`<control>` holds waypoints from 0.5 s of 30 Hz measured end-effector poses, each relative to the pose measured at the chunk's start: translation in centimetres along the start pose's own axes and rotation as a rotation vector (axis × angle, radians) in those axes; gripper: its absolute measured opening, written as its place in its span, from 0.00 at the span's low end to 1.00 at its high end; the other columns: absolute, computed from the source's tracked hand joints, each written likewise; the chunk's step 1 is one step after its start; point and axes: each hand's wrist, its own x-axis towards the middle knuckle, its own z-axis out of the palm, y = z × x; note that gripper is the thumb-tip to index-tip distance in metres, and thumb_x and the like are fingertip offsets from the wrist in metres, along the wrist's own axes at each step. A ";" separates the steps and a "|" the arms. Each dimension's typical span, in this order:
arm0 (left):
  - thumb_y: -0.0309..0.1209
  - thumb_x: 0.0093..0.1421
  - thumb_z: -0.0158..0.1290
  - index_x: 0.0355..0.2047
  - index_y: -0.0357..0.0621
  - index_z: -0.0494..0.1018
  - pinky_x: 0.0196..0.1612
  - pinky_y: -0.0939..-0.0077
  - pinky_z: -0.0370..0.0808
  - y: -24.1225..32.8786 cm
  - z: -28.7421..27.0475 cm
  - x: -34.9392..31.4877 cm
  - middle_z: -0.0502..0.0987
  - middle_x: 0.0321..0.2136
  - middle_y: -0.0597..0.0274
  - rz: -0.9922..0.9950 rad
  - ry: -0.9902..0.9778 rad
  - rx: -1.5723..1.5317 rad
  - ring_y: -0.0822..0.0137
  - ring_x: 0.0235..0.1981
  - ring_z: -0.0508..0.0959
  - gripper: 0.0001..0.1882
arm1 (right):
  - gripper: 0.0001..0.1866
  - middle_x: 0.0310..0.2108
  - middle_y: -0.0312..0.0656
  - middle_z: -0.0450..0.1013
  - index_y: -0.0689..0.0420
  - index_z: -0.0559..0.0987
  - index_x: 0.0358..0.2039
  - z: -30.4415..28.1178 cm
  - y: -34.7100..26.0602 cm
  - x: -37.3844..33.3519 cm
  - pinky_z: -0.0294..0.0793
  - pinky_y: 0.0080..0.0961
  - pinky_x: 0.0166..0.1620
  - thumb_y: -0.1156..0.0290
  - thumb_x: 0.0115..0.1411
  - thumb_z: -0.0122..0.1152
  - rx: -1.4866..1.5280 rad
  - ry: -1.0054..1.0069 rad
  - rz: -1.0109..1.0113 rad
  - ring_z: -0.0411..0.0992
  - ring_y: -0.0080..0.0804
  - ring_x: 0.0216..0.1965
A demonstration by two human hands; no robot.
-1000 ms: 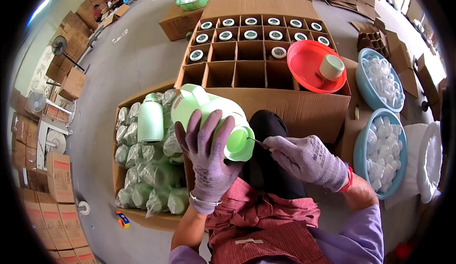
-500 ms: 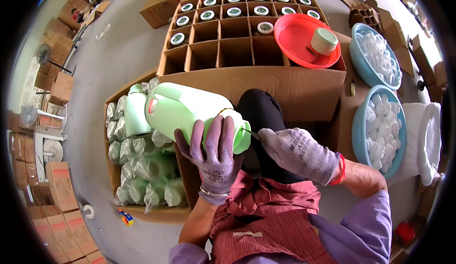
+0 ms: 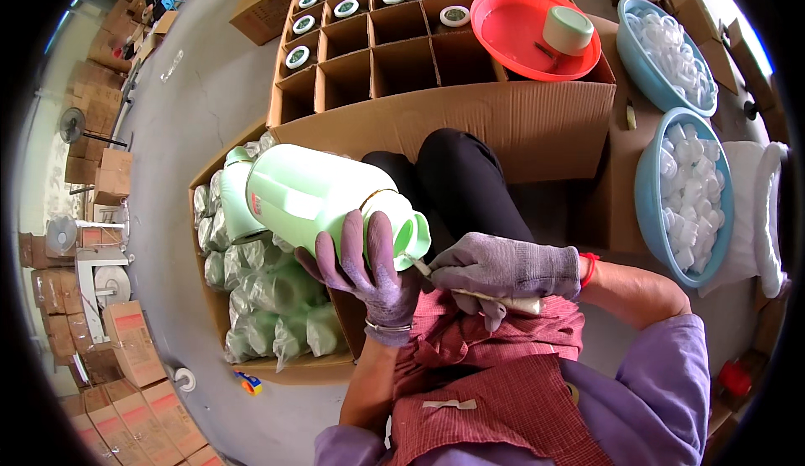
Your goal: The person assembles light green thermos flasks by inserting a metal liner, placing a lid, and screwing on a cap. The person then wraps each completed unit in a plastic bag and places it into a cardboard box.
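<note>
A pale green thermos flask lies tilted across the box at my left, its open mouth toward my right hand. My left hand, in a purple-grey glove, steadies it from the near side, fingers spread over the shoulder close to the mouth. In my gloved right hand is a slim tool with a whitish handle, its narrow tip at the rim of the mouth. What kind of tool it is, I cannot tell. Another pale green rounded piece sits behind the flask's far end.
A divided carton with several white-topped items stands ahead, a red basin holding a pale green cup on its corner. Two blue basins of clear plastic parts stand right. Plastic-wrapped green flasks fill the left box.
The right hand has turned over and lowered, so the tool's pale handle now shows below it. The flask has shifted slightly left in view, and the head view has shifted as well.
</note>
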 end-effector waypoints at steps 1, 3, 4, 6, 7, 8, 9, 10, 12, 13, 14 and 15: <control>0.44 0.59 0.59 0.53 0.43 0.71 0.62 0.41 0.61 0.0 -0.2 0.0 0.71 0.54 0.52 -0.009 -0.001 -0.023 0.48 0.57 0.67 0.27 | 0.16 0.22 0.39 0.75 0.66 0.76 0.42 -0.1 1.4 0.7 0.77 0.23 0.22 0.65 0.71 0.46 0.056 -0.046 -0.078 0.76 0.25 0.18; 0.48 0.61 0.55 0.52 0.43 0.71 0.63 0.40 0.60 0.0 -0.3 0.1 0.71 0.54 0.53 -0.058 0.013 -0.081 0.48 0.58 0.66 0.26 | 0.16 0.22 0.37 0.73 0.65 0.76 0.45 0.4 2.3 1.2 0.75 0.21 0.21 0.64 0.71 0.47 0.342 -0.173 -0.112 0.73 0.22 0.16; 0.51 0.62 0.51 0.51 0.45 0.72 0.64 0.39 0.59 -0.1 0.0 0.0 0.71 0.54 0.53 -0.095 0.029 -0.115 0.47 0.59 0.65 0.26 | 0.16 0.22 0.36 0.72 0.64 0.76 0.46 0.8 2.2 1.4 0.74 0.19 0.20 0.64 0.71 0.48 0.569 -0.254 -0.068 0.70 0.21 0.15; 0.54 0.63 0.50 0.52 0.45 0.71 0.64 0.41 0.60 -0.5 0.3 -0.4 0.71 0.54 0.52 -0.114 0.029 -0.130 0.47 0.59 0.65 0.28 | 0.15 0.23 0.31 0.69 0.61 0.74 0.51 2.0 3.7 2.4 0.69 0.15 0.20 0.65 0.71 0.49 0.991 -0.459 -0.122 0.61 0.16 0.11; 0.53 0.63 0.51 0.53 0.45 0.70 0.63 0.41 0.60 -0.8 0.6 -0.6 0.71 0.54 0.52 -0.109 0.060 -0.124 0.47 0.59 0.66 0.28 | 0.16 0.22 0.28 0.65 0.61 0.73 0.54 2.9 3.4 2.5 0.67 0.14 0.21 0.66 0.72 0.48 1.071 -0.478 -0.184 0.59 0.15 0.14; 0.52 0.63 0.52 0.55 0.46 0.69 0.63 0.41 0.60 -1.1 1.0 -0.7 0.70 0.54 0.53 -0.103 0.096 -0.116 0.48 0.59 0.67 0.29 | 0.16 0.23 0.27 0.62 0.60 0.72 0.55 3.9 3.4 3.0 0.65 0.13 0.22 0.67 0.72 0.47 1.215 -0.575 -0.268 0.58 0.15 0.16; 0.52 0.62 0.53 0.56 0.46 0.68 0.63 0.41 0.61 -1.2 1.3 -0.6 0.70 0.54 0.53 -0.095 0.131 -0.108 0.48 0.58 0.67 0.29 | 0.15 0.24 0.27 0.60 0.58 0.72 0.56 5.0 3.7 3.9 0.63 0.12 0.22 0.68 0.72 0.45 1.364 -0.684 -0.348 0.56 0.16 0.18; 0.50 0.61 0.56 0.59 0.45 0.64 0.62 0.40 0.63 -0.9 1.2 0.3 0.69 0.52 0.54 -0.061 0.158 -0.085 0.50 0.57 0.69 0.32 | 0.15 0.25 0.27 0.57 0.57 0.72 0.56 6.0 4.2 4.7 0.60 0.12 0.22 0.69 0.73 0.44 1.510 -0.807 -0.421 0.55 0.17 0.21; 0.50 0.62 0.56 0.60 0.44 0.64 0.62 0.40 0.63 -0.6 1.1 2.1 0.69 0.51 0.54 0.027 0.228 -0.056 0.50 0.56 0.70 0.33 | 0.16 0.23 0.27 0.58 0.57 0.72 0.55 8.3 4.9 6.6 0.59 0.14 0.21 0.65 0.73 0.43 1.693 -1.028 -0.586 0.56 0.17 0.20; 0.50 0.61 0.58 0.60 0.43 0.63 0.62 0.40 0.63 -0.9 1.1 1.9 0.69 0.52 0.53 0.028 0.219 -0.074 0.49 0.57 0.69 0.34 | 0.16 0.22 0.27 0.59 0.58 0.72 0.55 8.4 4.7 6.4 0.60 0.14 0.21 0.64 0.74 0.43 1.652 -0.887 -0.583 0.56 0.17 0.20; 0.50 0.60 0.59 0.60 0.42 0.63 0.62 0.40 0.63 -1.2 1.1 1.8 0.68 0.53 0.53 0.027 0.211 -0.091 0.47 0.58 0.68 0.35 | 0.17 0.21 0.27 0.60 0.59 0.73 0.54 8.5 4.0 6.1 0.61 0.15 0.21 0.62 0.74 0.43 1.599 -0.750 -0.569 0.57 0.18 0.19; 0.50 0.59 0.60 0.60 0.41 0.63 0.63 0.40 0.63 -1.6 1.0 1.6 0.68 0.54 0.52 0.025 0.201 -0.106 0.46 0.58 0.68 0.37 | 0.18 0.20 0.27 0.61 0.59 0.73 0.53 7.8 3.2 4.9 0.62 0.15 0.21 0.61 0.74 0.44 1.460 -0.564 -0.523 0.58 0.18 0.19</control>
